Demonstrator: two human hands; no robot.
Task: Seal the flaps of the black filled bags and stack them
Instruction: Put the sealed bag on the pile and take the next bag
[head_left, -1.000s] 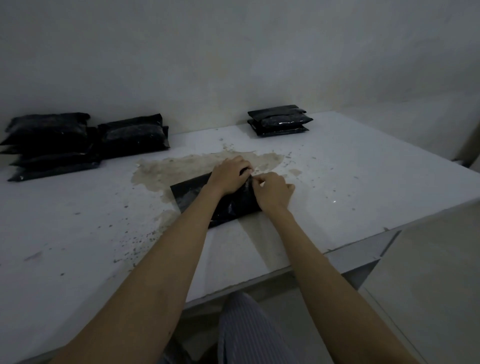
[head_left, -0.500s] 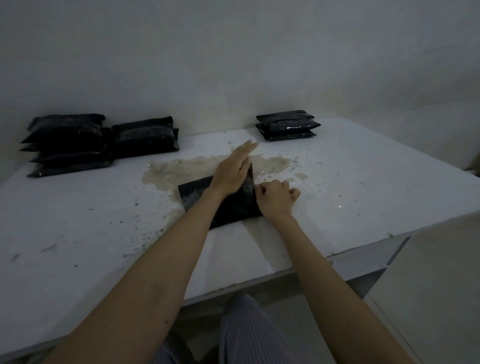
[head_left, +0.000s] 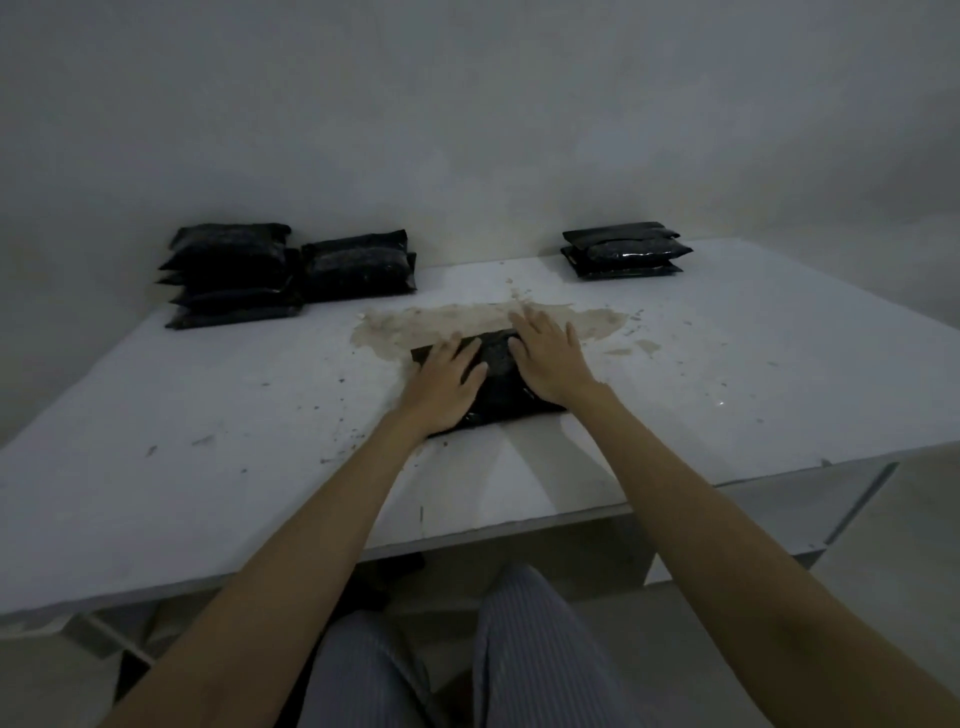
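I see my left hand (head_left: 448, 385) and right hand (head_left: 551, 364) pressing flat, fingers straight, on the black bag (head_left: 496, 382). Any label seems unreadable in this dimness. White table (head_left: 208, 467) lies bare toward its near edge.

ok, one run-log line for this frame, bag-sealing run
step: pressing flap | left hand: flat on black bag | right hand: flat on same bag | bag: on stained white table | stacks: rear left, rear right

A: What is hidden?
B: Both hands cover much of the black bag (head_left: 496, 387); its flap cannot be seen.
A: Anything cut off?
B: The desk (head_left: 208, 415) leaves both side edges; dim light blurs the rear bag stacks (head_left: 231, 275).
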